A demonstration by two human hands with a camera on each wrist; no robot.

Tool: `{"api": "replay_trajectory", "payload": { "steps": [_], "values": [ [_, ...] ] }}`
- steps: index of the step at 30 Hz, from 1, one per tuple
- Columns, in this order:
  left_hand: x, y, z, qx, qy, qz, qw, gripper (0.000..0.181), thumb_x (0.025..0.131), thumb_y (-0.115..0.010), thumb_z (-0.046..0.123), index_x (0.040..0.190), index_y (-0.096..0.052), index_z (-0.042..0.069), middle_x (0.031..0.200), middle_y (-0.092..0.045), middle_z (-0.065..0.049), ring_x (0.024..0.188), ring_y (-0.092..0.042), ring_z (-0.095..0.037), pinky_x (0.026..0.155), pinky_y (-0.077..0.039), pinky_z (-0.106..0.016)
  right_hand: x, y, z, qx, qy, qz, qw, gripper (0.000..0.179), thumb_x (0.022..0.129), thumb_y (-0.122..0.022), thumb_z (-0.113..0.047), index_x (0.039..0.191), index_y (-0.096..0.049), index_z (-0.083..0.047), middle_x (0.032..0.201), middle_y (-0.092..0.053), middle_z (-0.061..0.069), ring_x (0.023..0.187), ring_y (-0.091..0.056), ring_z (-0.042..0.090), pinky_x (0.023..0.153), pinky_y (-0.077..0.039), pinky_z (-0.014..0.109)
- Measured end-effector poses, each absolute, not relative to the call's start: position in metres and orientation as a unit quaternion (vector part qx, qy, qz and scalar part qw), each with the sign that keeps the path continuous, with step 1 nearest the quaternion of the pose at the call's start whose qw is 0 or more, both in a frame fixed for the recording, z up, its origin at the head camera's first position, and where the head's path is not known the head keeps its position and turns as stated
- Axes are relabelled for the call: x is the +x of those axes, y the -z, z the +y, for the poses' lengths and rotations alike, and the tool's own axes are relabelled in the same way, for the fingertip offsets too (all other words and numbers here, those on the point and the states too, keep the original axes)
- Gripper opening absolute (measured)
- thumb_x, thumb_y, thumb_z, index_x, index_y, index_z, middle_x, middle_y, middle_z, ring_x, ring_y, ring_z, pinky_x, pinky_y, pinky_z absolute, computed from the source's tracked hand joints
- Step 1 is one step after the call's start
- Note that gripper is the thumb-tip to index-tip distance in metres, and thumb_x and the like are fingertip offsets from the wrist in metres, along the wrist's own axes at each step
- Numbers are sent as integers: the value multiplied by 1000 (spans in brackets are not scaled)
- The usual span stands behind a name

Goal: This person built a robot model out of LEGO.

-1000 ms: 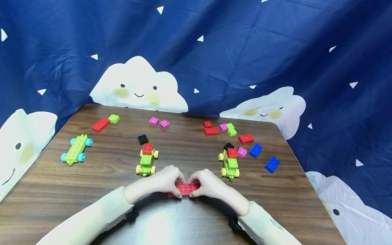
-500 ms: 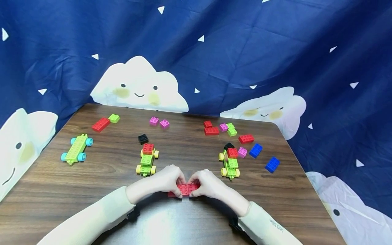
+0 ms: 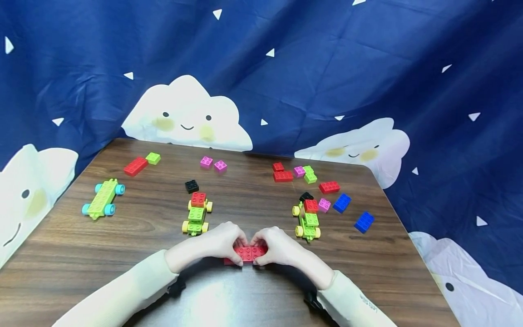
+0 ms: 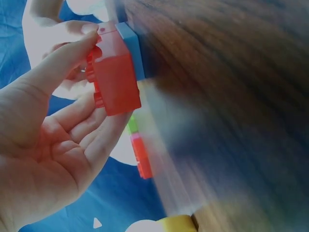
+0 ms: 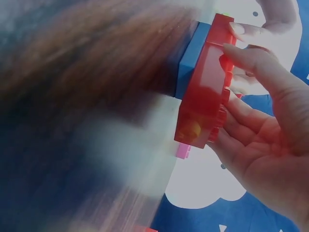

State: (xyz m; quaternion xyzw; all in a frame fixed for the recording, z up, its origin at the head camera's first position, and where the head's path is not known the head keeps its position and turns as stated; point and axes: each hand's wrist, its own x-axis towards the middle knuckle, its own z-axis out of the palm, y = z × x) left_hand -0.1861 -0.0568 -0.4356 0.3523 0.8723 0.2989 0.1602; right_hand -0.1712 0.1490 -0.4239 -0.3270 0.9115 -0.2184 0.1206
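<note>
Two red toy bricks lie end to end at the table's near middle, the left brick (image 3: 246, 253) against the right brick (image 3: 258, 250). Beneath them, a blue brick (image 4: 131, 48) spans the join in both wrist views. My left hand (image 3: 224, 240) pinches the left red brick, thumb on its near side and fingers behind. My right hand (image 3: 279, 246) grips the right red brick (image 5: 200, 87) the same way. Both thumbs sit close to the seam. Fingers partly cover the studs in the head view.
Beyond my hands stand two yellow-wheeled brick cars, a left car (image 3: 196, 214) and a right car (image 3: 310, 220). A blue-wheeled chassis (image 3: 104, 198) is far left. Two blue bricks (image 3: 364, 222) lie right; black (image 3: 191, 186), pink (image 3: 220, 166), red and green bricks are scattered behind.
</note>
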Motion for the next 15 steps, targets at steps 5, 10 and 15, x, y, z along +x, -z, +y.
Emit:
{"api": "replay_trajectory", "payload": {
  "steps": [5,10,15],
  "values": [
    [-186,432,-65,355,-297,873,156,40,63,-91,24,94,-73,5,82,-74,-1,73,-66,-6,68,-52,-17,-172,423,145,-340,216,908,116,35,67,-86,-19,98,-73,-9,87,-71,-4,72,-53,5,64,-43,17],
    [-185,431,-71,336,-294,879,168,42,57,-93,19,92,-73,7,80,-73,1,73,-65,-5,68,-52,-19,-171,427,138,-357,208,905,104,37,66,-87,-20,98,-72,-9,89,-70,-3,76,-54,4,68,-45,19],
    [-185,432,-73,327,-288,883,175,44,54,-94,16,91,-72,8,79,-72,2,72,-63,-5,68,-51,-21,-170,429,134,-357,199,906,112,37,64,-87,-18,97,-71,-9,89,-70,-3,78,-55,5,71,-47,20]
  ]
}}
